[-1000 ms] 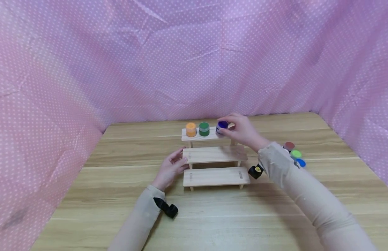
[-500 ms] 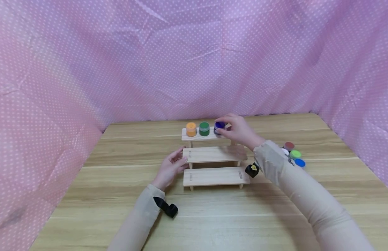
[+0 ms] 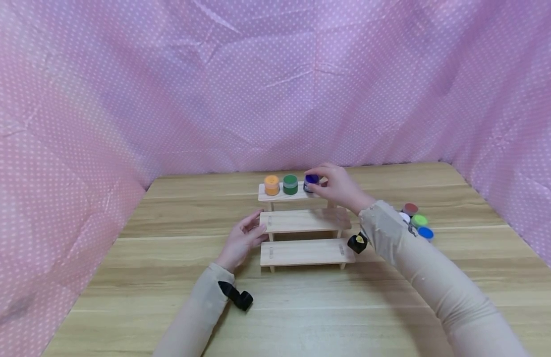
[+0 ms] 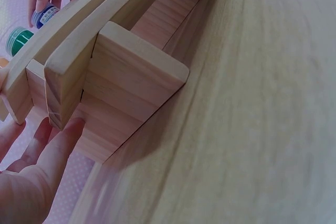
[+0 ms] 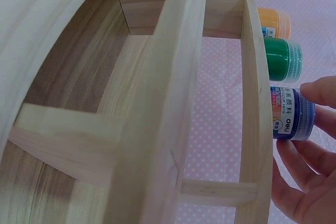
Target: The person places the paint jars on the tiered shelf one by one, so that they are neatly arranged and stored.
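On the top tier of a three-tier wooden rack (image 3: 304,219), my right hand (image 3: 340,187) pinches a dark blue paint jar (image 5: 292,113) by its lid between thumb and fingers. The jar stands upright with its base on the board. To its left on the same tier are a green paint jar (image 3: 290,184) and an orange paint jar (image 3: 271,185), a gap apart. My left hand (image 3: 241,240) holds the left end of the rack at the middle tier, its thumb (image 4: 67,135) against the wood; some fingertips are hidden behind the boards.
Right of the rack on the wooden table (image 3: 137,277) sit more jars with a brown-red lid (image 3: 410,208), a white lid (image 3: 405,217), a light green lid (image 3: 419,220) and a blue lid (image 3: 425,233). My right sleeve partly covers them. Pink dotted cloth (image 3: 275,89) hangs behind.
My right hand has slid the dark blue jar slightly left along the top tier, closer to the green one. Over the last half second it barely moves. My left hand stays put.
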Available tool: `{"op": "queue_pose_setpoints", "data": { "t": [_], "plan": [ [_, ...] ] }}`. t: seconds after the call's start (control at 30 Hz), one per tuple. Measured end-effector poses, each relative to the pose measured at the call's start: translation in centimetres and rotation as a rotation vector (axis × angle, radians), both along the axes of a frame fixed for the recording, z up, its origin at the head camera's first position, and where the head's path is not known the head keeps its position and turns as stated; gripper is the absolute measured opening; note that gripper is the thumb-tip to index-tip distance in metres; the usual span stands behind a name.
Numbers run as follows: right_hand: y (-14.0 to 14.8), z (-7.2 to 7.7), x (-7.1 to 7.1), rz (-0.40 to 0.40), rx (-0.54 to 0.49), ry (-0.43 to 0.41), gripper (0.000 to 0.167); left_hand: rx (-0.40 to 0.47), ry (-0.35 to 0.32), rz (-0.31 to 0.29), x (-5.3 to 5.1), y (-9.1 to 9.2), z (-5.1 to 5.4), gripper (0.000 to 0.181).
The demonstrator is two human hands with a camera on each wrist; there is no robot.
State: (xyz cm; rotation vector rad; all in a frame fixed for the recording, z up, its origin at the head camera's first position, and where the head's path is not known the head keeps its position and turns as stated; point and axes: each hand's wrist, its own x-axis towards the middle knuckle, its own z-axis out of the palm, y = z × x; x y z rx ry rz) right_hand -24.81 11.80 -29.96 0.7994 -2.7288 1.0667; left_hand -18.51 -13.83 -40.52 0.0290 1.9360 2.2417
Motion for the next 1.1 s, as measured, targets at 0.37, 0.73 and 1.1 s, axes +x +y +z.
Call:
{"op": "queue_pose_setpoints", "data": {
  "t": [0.37,0.73,1.1],
  "plan": [
    [0.02,-0.13,-0.02,0.009,0.006,-0.013,0.034,0.001,0.005,0.010,0.27,0.11,0.07,0.052],
    [-0.16,-0.20,-0.48,0.006,0.009,-0.019,0.034,-0.005,0.016,-0.015,-0.06,-0.25,0.20,0.052],
    [-0.41,0.10,-0.82,-0.005,0.051,-0.041,0.046,-0.011,0.012,-0.018,-0.64,-0.53,0.25,0.052]
  ]
}}
